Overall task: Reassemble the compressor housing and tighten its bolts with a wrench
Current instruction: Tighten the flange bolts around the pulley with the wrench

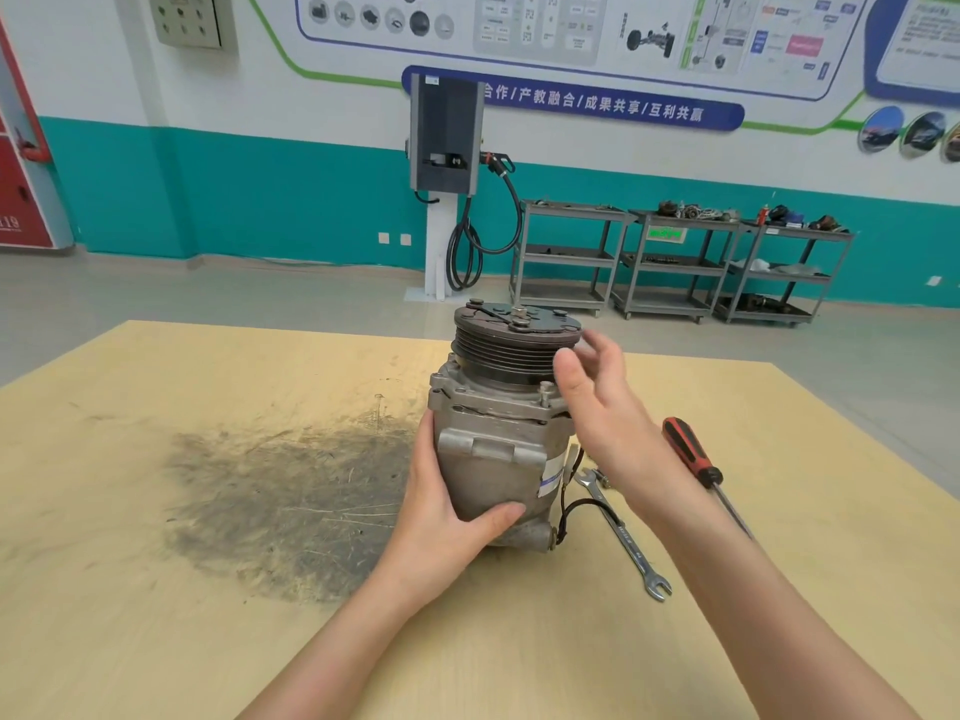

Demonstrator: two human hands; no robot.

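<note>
Gripping upright compressor (498,433) body with left hand (447,506); holding right hand (597,402) loose-fingered beside pulley (514,345), grasping nothing; wrench (621,532) lying just right.

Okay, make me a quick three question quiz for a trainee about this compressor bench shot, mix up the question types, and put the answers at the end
1. True or false: the left hand grips the compressor body.
2. Which tool lies nearest the compressor base? A. the wrench B. the screwdriver C. a hammer
3. Fill in: the right hand, fingers loosely spread, is up beside the grooved ______ on top of the compressor.

Key: 1 true; 2 A; 3 pulley. The wrench lies untouched on the wooden table.
</note>
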